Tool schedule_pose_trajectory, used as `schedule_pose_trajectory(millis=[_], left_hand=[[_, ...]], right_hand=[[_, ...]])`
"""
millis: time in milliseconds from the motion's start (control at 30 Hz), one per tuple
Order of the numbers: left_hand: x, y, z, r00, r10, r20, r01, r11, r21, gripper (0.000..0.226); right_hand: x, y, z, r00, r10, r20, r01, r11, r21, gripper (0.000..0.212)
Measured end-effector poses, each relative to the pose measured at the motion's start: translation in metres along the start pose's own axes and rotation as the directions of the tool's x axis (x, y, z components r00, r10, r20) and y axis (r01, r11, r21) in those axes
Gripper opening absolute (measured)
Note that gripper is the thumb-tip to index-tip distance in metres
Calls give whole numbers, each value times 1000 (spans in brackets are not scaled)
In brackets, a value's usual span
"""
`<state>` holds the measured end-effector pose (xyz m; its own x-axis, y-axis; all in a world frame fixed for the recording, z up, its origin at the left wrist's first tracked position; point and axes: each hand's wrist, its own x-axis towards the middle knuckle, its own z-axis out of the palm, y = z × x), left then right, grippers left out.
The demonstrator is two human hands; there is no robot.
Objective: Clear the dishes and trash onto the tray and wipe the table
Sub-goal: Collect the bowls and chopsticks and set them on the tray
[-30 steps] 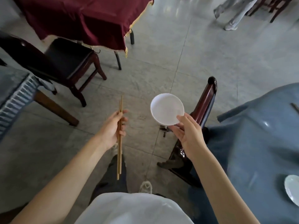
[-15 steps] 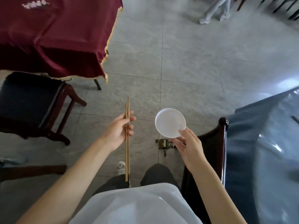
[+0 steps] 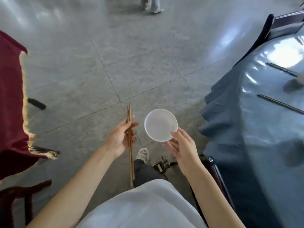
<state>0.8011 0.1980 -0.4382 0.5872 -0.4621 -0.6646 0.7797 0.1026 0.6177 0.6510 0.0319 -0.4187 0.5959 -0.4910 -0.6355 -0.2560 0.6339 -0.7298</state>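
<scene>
Swinging rightward since the earlier frame, the view brings the blue-draped counter (image 3: 263, 129) closer, while both hands carry the same loads over the tiled floor (image 3: 131, 55). Left hand (image 3: 120, 139) is wrapped around a pair of wooden chopsticks (image 3: 130, 142), held upright, likely so they stay together. Right hand (image 3: 182, 145) pinches the rim of a small white dish (image 3: 160, 125), kept level and apart from the chopsticks. Two more dark chopstick pairs (image 3: 279, 103) lie on the counter, so clearing seems unfinished. No tray is visible here.
</scene>
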Motion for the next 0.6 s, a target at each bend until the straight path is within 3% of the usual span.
schedule_pose_trajectory(millis=[267,600], left_hand=[[130,75,146,955,-157,251,70,943,325,28],[276,73,329,824,-437,359,141,773,619,42]], right_hand=[[81,-81,-16,949,-17,-316,83,977,196,26],[161,-177,-83,760,93,-643,288,840,461,26]])
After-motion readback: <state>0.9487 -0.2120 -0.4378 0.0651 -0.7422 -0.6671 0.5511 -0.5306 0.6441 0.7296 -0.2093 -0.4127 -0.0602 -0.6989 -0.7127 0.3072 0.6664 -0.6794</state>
